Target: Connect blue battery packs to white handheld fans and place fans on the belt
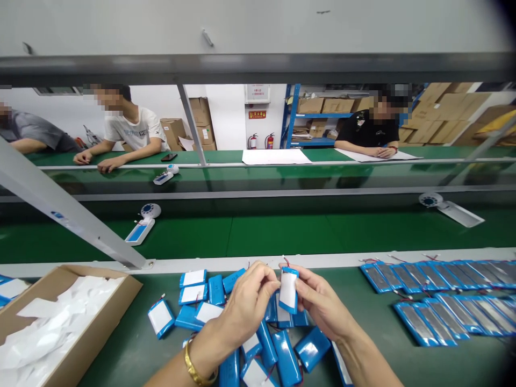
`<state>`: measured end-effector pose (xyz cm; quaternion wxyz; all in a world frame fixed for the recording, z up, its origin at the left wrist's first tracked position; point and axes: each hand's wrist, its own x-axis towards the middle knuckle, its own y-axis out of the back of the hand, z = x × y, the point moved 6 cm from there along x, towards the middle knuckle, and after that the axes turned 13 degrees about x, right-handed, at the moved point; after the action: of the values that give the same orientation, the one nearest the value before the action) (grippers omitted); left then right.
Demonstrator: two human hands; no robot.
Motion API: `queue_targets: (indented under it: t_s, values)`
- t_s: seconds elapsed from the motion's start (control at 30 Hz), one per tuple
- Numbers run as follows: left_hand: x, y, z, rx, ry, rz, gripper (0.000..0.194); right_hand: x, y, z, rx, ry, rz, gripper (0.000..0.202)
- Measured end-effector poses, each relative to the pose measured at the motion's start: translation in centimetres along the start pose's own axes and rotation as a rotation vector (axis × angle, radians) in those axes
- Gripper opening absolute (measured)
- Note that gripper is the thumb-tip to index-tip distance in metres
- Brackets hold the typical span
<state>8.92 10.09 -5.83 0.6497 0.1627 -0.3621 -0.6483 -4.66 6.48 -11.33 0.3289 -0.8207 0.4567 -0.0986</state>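
Note:
My right hand holds a blue-wrapped battery pack upright by its right edge, its white face toward me and a red wire at its top. My left hand, with a gold bracelet on the wrist, is closed in a pinch close to the pack's upper left side. Whatever its fingertips grip, if anything, I cannot make out. Beneath and around both hands lies a loose pile of blue battery packs, some showing white faces. One pack rests apart at the pile's left.
At left stands a cardboard box with white sheets inside. Two rows of battery packs lie at right. White devices with round heads sit on the green conveyor. Several people sit across the line, behind metal posts.

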Motion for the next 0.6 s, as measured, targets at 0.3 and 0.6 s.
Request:
queue_targets:
  t_s: [0.3,0.6]
  values:
    - [0.4,0.0,-0.2,-0.066,0.012,-0.003,0.005,-0.1,-1.0,0.1,-0.014,-0.004,-0.077,0.043]
    - [0.4,-0.2,-0.1,-0.015,-0.017,-0.080,0.017,-0.1,-0.8,0.4,0.022,-0.010,-0.104,0.043]
